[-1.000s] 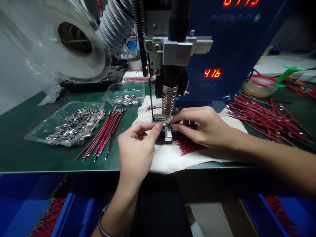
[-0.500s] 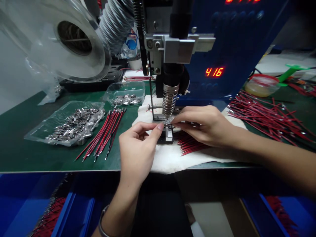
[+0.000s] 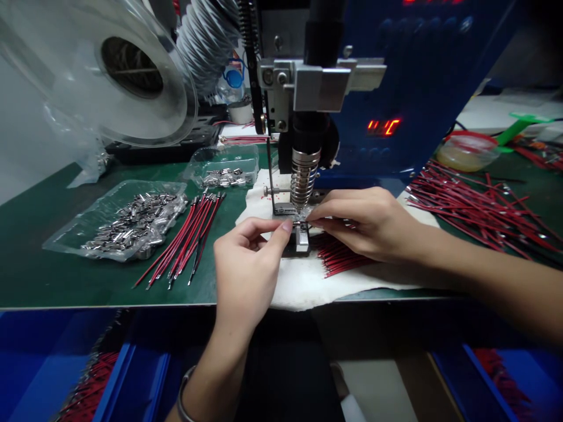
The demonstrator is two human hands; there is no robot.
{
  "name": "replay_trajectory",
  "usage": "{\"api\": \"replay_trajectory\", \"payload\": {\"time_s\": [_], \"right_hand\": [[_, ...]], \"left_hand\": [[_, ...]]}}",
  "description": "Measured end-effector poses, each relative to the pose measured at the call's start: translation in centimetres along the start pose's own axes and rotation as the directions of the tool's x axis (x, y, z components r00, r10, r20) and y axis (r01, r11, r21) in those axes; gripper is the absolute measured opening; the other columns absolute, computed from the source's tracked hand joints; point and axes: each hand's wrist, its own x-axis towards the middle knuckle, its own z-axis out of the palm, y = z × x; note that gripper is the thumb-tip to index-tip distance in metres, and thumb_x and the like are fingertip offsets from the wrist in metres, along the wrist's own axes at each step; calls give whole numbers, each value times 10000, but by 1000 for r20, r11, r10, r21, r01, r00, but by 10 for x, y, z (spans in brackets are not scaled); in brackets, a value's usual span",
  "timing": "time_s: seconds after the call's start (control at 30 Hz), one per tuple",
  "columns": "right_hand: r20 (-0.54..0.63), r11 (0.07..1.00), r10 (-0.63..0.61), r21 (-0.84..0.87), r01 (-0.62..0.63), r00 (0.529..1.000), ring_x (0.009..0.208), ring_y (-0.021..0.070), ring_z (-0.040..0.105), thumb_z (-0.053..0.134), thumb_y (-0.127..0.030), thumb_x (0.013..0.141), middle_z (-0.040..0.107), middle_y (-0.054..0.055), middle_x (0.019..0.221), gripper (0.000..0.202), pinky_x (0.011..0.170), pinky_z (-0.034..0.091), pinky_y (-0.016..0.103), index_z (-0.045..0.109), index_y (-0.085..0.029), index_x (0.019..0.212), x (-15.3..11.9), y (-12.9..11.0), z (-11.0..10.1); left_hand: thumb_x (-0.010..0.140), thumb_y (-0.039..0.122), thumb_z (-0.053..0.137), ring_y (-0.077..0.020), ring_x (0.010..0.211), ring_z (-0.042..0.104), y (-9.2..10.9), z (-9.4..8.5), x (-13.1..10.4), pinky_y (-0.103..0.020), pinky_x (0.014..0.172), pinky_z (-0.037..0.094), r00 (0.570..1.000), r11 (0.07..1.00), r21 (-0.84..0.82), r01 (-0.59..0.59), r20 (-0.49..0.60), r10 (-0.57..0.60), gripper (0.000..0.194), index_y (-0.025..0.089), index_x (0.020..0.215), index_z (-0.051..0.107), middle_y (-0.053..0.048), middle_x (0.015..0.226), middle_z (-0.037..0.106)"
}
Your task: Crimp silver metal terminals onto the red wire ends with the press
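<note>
My left hand [image 3: 248,264] is closed in a pinch, thumb against index finger, at the left side of a small metal fixture [image 3: 302,240]. Whatever those fingertips hold is too small to make out. From the other side my right hand [image 3: 373,225] pinches close to the fixture, and a thin red wire shows partly between its fingers. Right above the fingertips stands the soldering machine's tip, inside a metal spring coil [image 3: 304,176]. Under and beside my right hand lies a row of red wires [image 3: 338,258] on a white cloth [image 3: 303,290].
A clear tray of small metal parts [image 3: 132,223] sits left, beside a bundle of red and black wires [image 3: 187,234]. Behind is a smaller tray [image 3: 226,176]. Right are a wire heap [image 3: 479,205] and red-rimmed tub [image 3: 468,152]. The blue machine housing [image 3: 396,70] rises behind.
Both hands keep almost the same place and pinch. The red display on the blue housing has changed from 416 to other characters. The whole view has shifted very slightly.
</note>
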Motion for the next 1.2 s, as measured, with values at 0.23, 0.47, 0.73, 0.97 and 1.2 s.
{"api": "replay_trajectory", "payload": {"time_s": [0.23, 0.47, 0.73, 0.97, 1.2], "right_hand": [[-1, 1000, -6, 3, 6, 1000, 715, 104, 565, 531, -121, 897, 625, 53, 846, 167, 641, 422, 215, 663, -102, 998, 0, -2, -1], [-1, 1000, -7, -8, 7, 1000, 709, 103, 560, 527, -131, 906, 626, 51, 843, 166, 640, 417, 213, 662, -112, 1000, 1, -2, -1], [-6, 1000, -3, 5, 3, 1000, 708, 102, 557, 534, -135, 900, 619, 45, 838, 157, 635, 413, 215, 656, -119, 997, 0, -2, -1], [-11, 1000, -5, 5, 5, 1000, 704, 99, 552, 534, -139, 904, 619, 39, 834, 149, 641, 414, 214, 653, -128, 993, 0, -2, 0], [-9, 1000, -4, 1, 4, 1000, 709, 104, 559, 523, -143, 908, 623, 42, 835, 158, 635, 417, 217, 652, -131, 999, -1, -2, -1]], "left_hand": [[735, 349, 736, -67, 461, 408, 1, 0, -1, -192, 433, 288, 1000, 1000, 5, 5, -4, -5, 217, 135, 768, 717, -5, 557, 562], [735, 352, 732, -70, 455, 402, 0, 0, 0, -197, 433, 283, 1000, 1000, 22, 1, -3, -1, 217, 139, 769, 713, 2, 535, 529], [750, 363, 720, -81, 449, 409, 3, 0, -1, -206, 431, 276, 1000, 999, 35, -5, -1, 5, 229, 137, 781, 709, 7, 516, 502], [762, 357, 710, -84, 452, 422, 0, -1, -1, -202, 433, 302, 1000, 1000, 24, -12, 11, 12, 219, 139, 786, 698, -2, 533, 523], [811, 385, 660, -87, 448, 424, 0, -3, -3, -198, 446, 343, 1000, 1000, 27, -10, 5, 9, 231, 160, 843, 704, 0, 517, 514]]}}
